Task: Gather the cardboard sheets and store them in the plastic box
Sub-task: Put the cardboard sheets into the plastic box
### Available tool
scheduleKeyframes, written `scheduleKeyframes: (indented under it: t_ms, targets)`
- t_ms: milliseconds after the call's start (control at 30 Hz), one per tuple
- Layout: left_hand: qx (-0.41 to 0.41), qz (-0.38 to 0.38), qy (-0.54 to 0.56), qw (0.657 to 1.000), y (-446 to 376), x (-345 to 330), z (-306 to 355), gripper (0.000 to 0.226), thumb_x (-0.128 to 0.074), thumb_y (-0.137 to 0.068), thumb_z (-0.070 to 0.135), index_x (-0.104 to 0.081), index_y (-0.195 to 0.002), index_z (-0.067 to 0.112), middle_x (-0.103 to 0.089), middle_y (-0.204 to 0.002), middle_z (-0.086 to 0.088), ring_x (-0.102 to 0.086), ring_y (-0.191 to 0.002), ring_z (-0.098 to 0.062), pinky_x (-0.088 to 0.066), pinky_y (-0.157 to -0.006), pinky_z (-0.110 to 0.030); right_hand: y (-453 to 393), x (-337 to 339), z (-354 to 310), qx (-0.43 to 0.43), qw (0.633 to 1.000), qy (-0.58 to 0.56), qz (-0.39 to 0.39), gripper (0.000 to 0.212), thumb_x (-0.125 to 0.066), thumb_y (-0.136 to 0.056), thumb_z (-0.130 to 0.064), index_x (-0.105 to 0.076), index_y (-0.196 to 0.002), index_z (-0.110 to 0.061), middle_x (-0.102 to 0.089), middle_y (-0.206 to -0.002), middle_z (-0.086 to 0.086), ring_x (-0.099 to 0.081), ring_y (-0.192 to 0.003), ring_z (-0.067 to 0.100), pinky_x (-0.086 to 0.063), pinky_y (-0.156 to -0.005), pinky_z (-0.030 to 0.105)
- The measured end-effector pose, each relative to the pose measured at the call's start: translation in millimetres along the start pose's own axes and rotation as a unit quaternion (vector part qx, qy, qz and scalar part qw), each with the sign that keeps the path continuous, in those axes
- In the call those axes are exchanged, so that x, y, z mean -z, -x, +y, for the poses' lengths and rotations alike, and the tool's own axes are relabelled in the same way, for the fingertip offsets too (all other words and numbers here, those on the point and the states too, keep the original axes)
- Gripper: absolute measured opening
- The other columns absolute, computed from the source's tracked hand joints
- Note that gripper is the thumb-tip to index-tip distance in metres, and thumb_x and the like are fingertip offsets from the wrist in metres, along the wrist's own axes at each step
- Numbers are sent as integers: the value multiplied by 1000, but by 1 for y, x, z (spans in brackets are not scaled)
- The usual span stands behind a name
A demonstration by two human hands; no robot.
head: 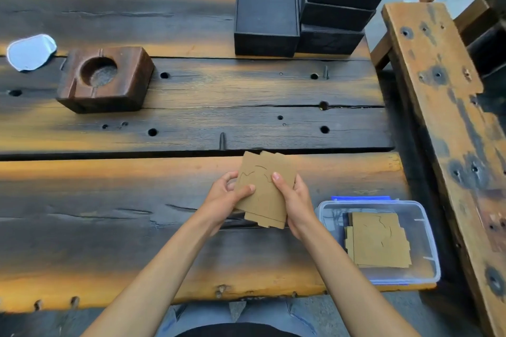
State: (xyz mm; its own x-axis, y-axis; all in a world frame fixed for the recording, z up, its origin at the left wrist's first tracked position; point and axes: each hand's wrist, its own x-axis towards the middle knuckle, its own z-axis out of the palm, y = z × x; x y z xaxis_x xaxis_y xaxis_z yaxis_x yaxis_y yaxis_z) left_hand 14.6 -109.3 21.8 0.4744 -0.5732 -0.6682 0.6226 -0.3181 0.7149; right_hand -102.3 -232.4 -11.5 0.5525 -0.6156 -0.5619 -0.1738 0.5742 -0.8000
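Both hands, left hand (228, 194) and right hand (294, 200), are pinching the cardboard sheets (267, 189); squaring their edges first should help them drop flat into the plastic box (421, 216).

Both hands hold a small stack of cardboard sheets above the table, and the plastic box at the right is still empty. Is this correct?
Not quite. The plastic box is not empty: the head view shows cardboard sheets in the box. The rest holds: the left hand and right hand grip a small stack of cardboard sheets above the table.
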Motion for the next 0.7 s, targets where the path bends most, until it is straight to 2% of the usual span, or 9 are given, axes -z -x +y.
scheduleKeyframes:
  t_ms: [67, 167, 267, 333, 433, 533, 633, 667, 700]
  targets:
    - [8, -33, -23, 999, 0, -10, -3, 42, -72, -88, 6, -54, -125, 12, -76, -109, -11, -73, -93, -26, -60, -80, -40, 3, 13, -5, 2, 999, -37, 29, 35, -71, -94, -23, -61, -126, -12, -76, -117, 6, -73, -107, 21, -61, -85, 36]
    - [7, -79, -55, 995, 0, -26, -7, 39, -72, -87, 6, -58, -124, 9, -75, -113, -11, -73, -100, -27, -61, -81, -37, 8, 34, -16, 6, 996, -71, 57, 32, -71, -94, -24, -63, -124, -16, -78, -114, 2, -74, -102, 17, -61, -77, 29]
    - [-2, -105, -65, 992, -8, -47, -3, 39, -71, -87, 0, -59, -124, 6, -75, -113, -13, -74, -96, -25, -61, -77, -33, 13, 61, -26, 9, 994, -94, 62, 37, -75, -90, -24, -63, -125, -17, -77, -116, 2, -74, -105, 17, -61, -79, 29]
    - [-4, -117, -80, 990, -14, -58, 3, 41, -70, -86, -2, -60, -125, 7, -75, -114, -13, -73, -98, -27, -61, -81, -36, 16, 79, -35, 10, 993, -95, 65, 44, -79, -84, -24, -63, -125, -16, -77, -117, 3, -74, -106, 19, -60, -79, 31]
    - [-3, -166, -125, 978, -23, -85, 8, 40, -71, -85, -1, -63, -123, 10, -76, -111, -12, -74, -97, -29, -60, -85, -40, 24, 122, -51, 23, 993, -84, 85, 44, -78, -82, -20, -63, -123, -19, -77, -112, 2, -75, -98, 17, -60, -72, 30]
    - [-4, -197, -159, 967, -28, -119, 7, 38, -70, -85, -4, -64, -120, 11, -78, -104, -9, -75, -91, -23, -61, -78, -33, 37, 171, -65, 38, 994, -28, 95, 43, -76, -87, -16, -62, -127, -25, -78, -111, 1, -74, -99, 14, -61, -76, 30]
    - [-29, -185, -217, 958, -29, -154, -4, 44, -73, -83, -2, -63, -124, 10, -77, -104, -6, -74, -96, -27, -59, -88, -40, 51, 211, -72, 29, 992, 58, 110, 35, -73, -91, -15, -68, -121, -31, -79, -108, 1, -74, -98, 11, -62, -79, 28]
    - [-50, -172, -248, 952, -28, -164, -11, 43, -75, -82, 0, -63, -121, 15, -75, -104, 1, -73, -95, -25, -58, -90, -40, 56, 222, -72, 19, 990, 72, 121, 33, -73, -91, -14, -69, -119, -31, -80, -106, 2, -74, -97, 12, -62, -77, 26]
    - [-80, -161, -281, 943, -27, -175, -19, 43, -77, -82, 4, -63, -118, 22, -70, -104, 10, -72, -91, -19, -58, -87, -34, 61, 234, -71, 6, 988, 81, 135, 31, -73, -91, -12, -70, -117, -29, -80, -106, 4, -74, -98, 15, -61, -75, 25]
